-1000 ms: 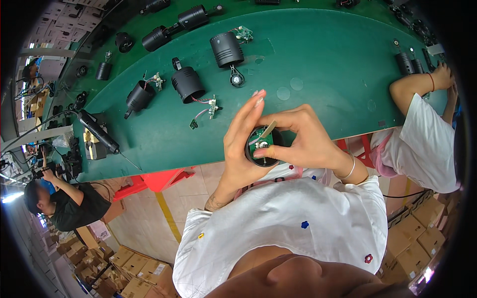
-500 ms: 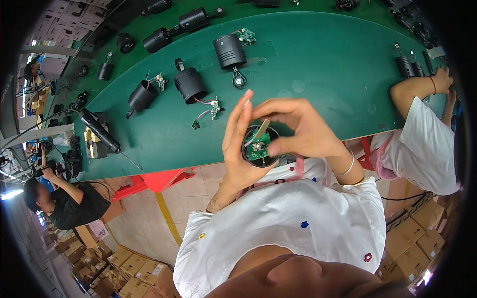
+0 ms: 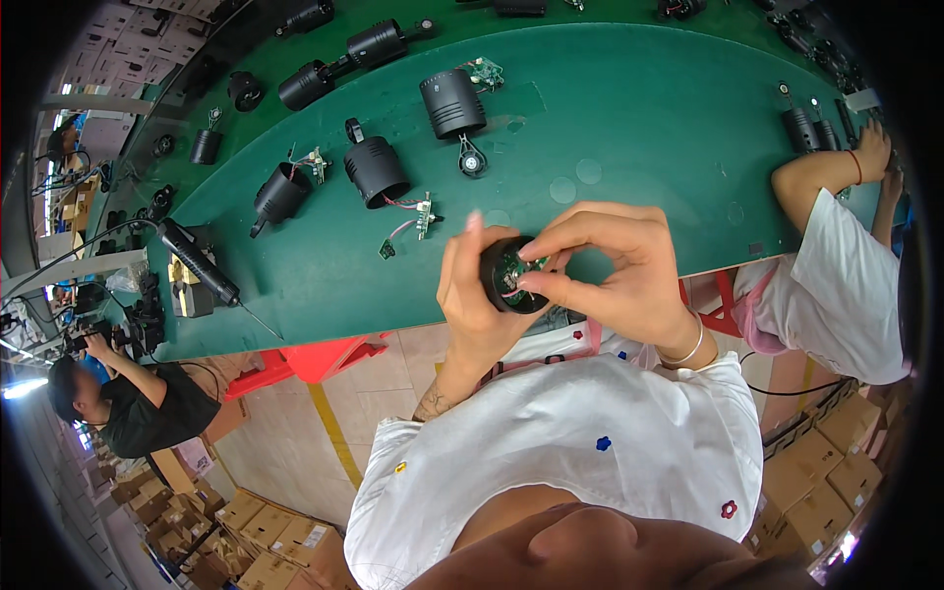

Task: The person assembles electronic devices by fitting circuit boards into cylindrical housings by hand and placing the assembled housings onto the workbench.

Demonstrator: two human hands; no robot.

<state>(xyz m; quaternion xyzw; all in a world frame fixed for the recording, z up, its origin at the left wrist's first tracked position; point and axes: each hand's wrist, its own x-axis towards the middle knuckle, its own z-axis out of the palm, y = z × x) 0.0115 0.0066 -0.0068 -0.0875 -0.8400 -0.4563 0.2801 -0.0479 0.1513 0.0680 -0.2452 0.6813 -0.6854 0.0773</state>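
My left hand (image 3: 468,300) is wrapped round a black cylindrical housing (image 3: 494,278), whose open end tilts toward my right hand. Inside that opening sits a green circuit board (image 3: 511,264) with a short piece of wire showing. Thumb and fingertips of my right hand (image 3: 629,261) pinch at the board, and they cover part of it. Beyond my hands on the green table lies another black housing (image 3: 376,169), its small board (image 3: 425,216) hanging out on wires.
More black housings (image 3: 453,103) with boards lie across the table (image 3: 649,128). A corded electric screwdriver (image 3: 200,264) rests at the left, its bit pointing toward me. A co-worker's arm (image 3: 826,175) is at the far right; another person (image 3: 138,393) works at the left.
The housing has tipped toward the right in my left hand. My right fingers have moved from beside the opening into a pinch at the board. The pale strip over the board no longer shows.
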